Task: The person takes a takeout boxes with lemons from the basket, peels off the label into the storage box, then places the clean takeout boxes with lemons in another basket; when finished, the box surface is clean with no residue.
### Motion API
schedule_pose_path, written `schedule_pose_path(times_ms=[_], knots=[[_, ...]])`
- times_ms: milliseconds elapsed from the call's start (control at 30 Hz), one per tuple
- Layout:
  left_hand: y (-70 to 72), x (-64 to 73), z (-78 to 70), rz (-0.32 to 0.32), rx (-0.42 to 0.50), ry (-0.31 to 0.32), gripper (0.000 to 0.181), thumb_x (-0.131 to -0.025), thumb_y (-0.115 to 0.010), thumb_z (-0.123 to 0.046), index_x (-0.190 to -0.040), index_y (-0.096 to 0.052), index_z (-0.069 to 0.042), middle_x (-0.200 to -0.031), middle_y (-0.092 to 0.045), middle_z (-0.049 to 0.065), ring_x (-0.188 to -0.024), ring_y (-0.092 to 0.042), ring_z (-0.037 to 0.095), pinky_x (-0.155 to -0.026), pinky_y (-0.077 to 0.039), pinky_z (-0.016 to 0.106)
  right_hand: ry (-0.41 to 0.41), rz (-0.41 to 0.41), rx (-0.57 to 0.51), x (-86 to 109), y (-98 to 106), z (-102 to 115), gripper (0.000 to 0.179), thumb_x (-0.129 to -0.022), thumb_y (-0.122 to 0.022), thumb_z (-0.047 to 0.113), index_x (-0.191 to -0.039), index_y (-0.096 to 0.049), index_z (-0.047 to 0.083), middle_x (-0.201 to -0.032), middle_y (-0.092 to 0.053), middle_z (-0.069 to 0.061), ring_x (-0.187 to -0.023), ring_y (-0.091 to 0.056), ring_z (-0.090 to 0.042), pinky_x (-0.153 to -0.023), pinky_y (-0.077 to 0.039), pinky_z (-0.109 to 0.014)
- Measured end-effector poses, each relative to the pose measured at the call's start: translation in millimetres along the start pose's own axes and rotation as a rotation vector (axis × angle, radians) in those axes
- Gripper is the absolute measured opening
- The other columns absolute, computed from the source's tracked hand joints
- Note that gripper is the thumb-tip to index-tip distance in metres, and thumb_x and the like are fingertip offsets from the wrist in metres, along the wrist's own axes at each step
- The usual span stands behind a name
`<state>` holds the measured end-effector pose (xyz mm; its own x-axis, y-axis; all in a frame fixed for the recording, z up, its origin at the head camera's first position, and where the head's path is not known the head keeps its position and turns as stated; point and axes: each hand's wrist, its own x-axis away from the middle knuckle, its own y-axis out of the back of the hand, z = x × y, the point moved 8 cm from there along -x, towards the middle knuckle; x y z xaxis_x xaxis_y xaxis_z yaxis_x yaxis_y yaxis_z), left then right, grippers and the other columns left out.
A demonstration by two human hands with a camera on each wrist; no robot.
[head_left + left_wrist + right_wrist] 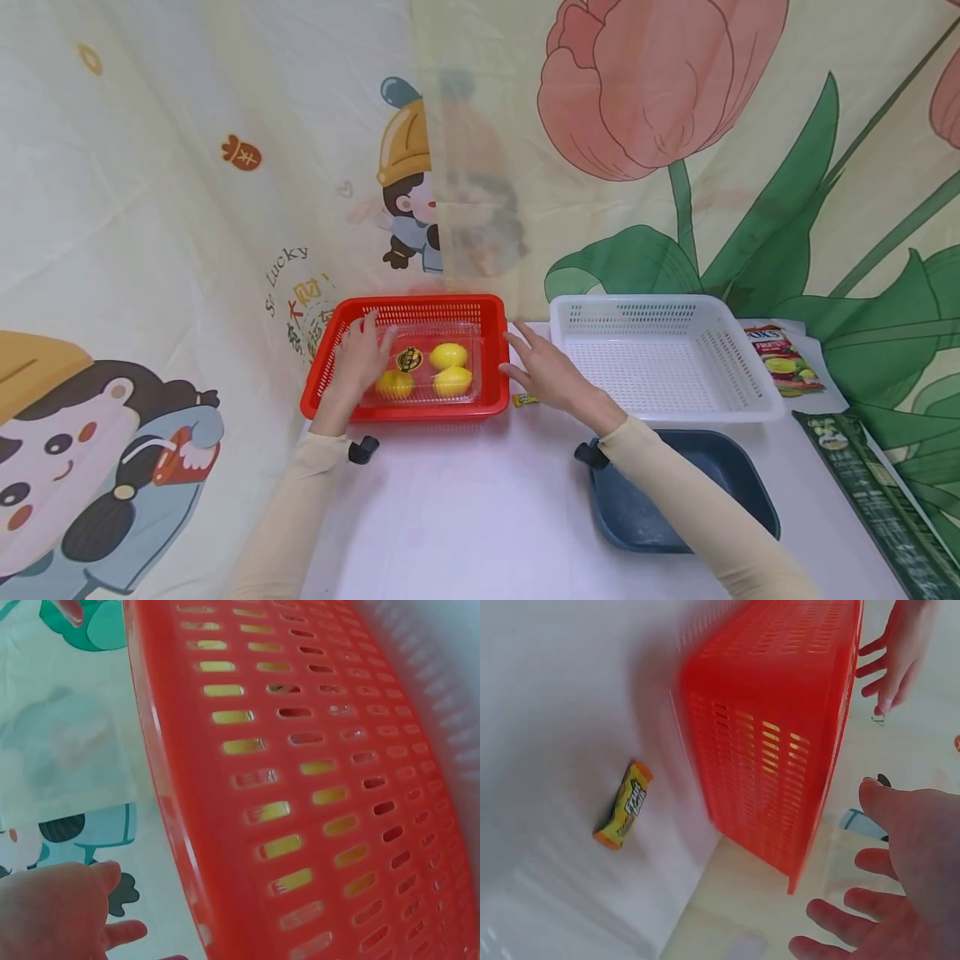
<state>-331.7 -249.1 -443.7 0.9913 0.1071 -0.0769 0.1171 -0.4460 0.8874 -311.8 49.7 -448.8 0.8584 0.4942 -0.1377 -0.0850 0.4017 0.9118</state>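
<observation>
The red basket (431, 413) sat left of centre in the head view, with a clear container (423, 383) inside it holding three yellow lemons (448, 356) and bearing a round dark sticker (409, 359). The left hand (362, 354) was over the basket's left part, its fingers loosely extended and pinching nothing; whether it touched the container could not be told. The right hand (551, 367) was just beside the basket's right rim, fingers spread and holding nothing, and the right wrist view showed them apart from the red wall. A small yellow packet (525, 399) lay under that hand, between the red basket and a white basket (645, 358) right of centre. Below the white basket, at lower right, a dark blue tray (720, 467) lay partly behind the right sleeve (686, 504). Farther right were a red fruit-printed packet (786, 362) and, in the lower right corner, a long green package (862, 492). All rested on a white tabletop (457, 500), with a printed curtain (487, 167) filling the upper frame.
</observation>
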Motion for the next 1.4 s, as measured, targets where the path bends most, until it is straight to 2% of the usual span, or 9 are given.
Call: schedule_pose_path(times_ms=[333,533,633,767,867,1033,1200,1300,1400], knots=[[-4.1,-11.8,4.7,0.064,0.077,0.03,0.07,-0.107,-0.042,-0.047,-0.158,-0.023,-0.002,-0.153,-0.038,0.031,-0.138,-0.041,0.049,-0.113,-0.035,0.068,-0.073,0.066,-0.131,-0.8,-21,1,0.075,-0.099,-0.066,0.037,-0.159,-0.031,0.008,-0.169,-0.019,-0.015,-0.148,-0.037,-0.036,-0.1,-0.055,-0.046],[-7.0,-16.0,11.7,0.134,0.172,0.066,0.073,-0.106,-0.041,-0.048,-0.159,-0.019,-0.002,-0.144,-0.046,0.029,-0.123,-0.053,0.043,-0.106,-0.047,0.062,-0.105,0.079,-0.186,-2.6,-31,0,0.078,-0.1,-0.062,0.038,-0.161,-0.024,0.008,-0.17,-0.013,-0.014,-0.149,-0.036,-0.036,-0.104,-0.053,-0.047],[-7.9,-14.5,15.6,0.169,0.218,0.097,0.076,-0.106,-0.041,-0.051,-0.16,-0.016,-0.004,-0.143,-0.047,0.027,-0.119,-0.055,0.041,-0.103,-0.051,0.06,-0.125,0.076,-0.212,-4.2,-37,-1,0.078,-0.102,-0.06,0.038,-0.162,-0.019,0.01,-0.171,-0.009,-0.011,-0.147,-0.04,-0.033,-0.103,-0.054,-0.044],[-9.9,-12.1,19.3,0.212,0.265,0.139,0.078,-0.105,-0.041,-0.054,-0.16,-0.015,-0.005,-0.144,-0.047,0.025,-0.119,-0.056,0.039,-0.1,-0.053,0.057,-0.147,0.082,-0.274,-6.7,-44,-3,0.078,-0.103,-0.057,0.039,-0.164,-0.014,0.012,-0.172,-0.003,-0.008,-0.132,-0.054,-0.028,-0.088,-0.061,-0.034],[-11.7,-11.9,21.0,0.249,0.284,0.168,0.079,-0.104,-0.04,-0.056,-0.159,-0.015,-0.005,-0.141,-0.048,0.024,-0.118,-0.057,0.037,-0.099,-0.055,0.055,-0.142,0.078,-0.29,-8.5,-47,-3,0.076,-0.104,-0.055,0.036,-0.163,-0.014,0.011,-0.172,-0.003,-0.008,-0.135,-0.051,-0.028,-0.091,-0.06,-0.033],[-13.0,-14.9,20.8,0.321,0.315,0.2,0.079,-0.105,-0.037,-0.055,-0.158,-0.015,-0.001,-0.138,-0.047,0.026,-0.119,-0.057,0.038,-0.1,-0.055,0.053,-0.131,0.061,-0.295,-8.8,-50,-4,0.072,-0.105,-0.054,0.028,-0.163,-0.015,0.009,-0.172,-0.005,-0.009,-0.151,-0.033,-0.031,-0.11,-0.048,-0.042],[-12.5,-18.9,25.8,0.388,0.355,0.257,0.085,-0.105,-0.035,-0.056,-0.16,-0.005,0.001,-0.151,-0.035,0.03,-0.132,-0.047,0.041,-0.11,-0.046,0.056,-0.133,0.056,-0.307,-8.5,-52,-4,0.071,-0.105,-0.053,0.027,-0.162,-0.016,0.007,-0.172,-0.004,-0.008,-0.152,-0.032,-0.03,-0.112,-0.045,-0.044],[-12.8,-19.4,30.4,0.439,0.41,0.289,0.091,-0.104,-0.037,-0.059,-0.161,0.003,0.0,-0.163,-0.017,0.029,-0.145,-0.029,0.044,-0.119,-0.032,0.06,-0.131,0.056,-0.296,-9.4,-53,-3,0.07,-0.106,-0.052,0.028,-0.162,-0.016,0.006,-0.172,-0.003,-0.007,-0.152,-0.032,-0.029,-0.113,-0.044,-0.043],[-13.1,-17.7,34.6,0.491,0.474,0.334,0.098,-0.101,-0.043,-0.063,-0.161,0.006,-0.003,-0.169,0.0,0.023,-0.152,-0.013,0.045,-0.122,-0.022,0.065,-0.132,0.057,-0.284,-10.3,-54,-3,0.07,-0.106,-0.051,0.029,-0.162,-0.016,0.006,-0.172,-0.002,-0.007,-0.152,-0.032,-0.029,-0.114,-0.043,-0.042]])
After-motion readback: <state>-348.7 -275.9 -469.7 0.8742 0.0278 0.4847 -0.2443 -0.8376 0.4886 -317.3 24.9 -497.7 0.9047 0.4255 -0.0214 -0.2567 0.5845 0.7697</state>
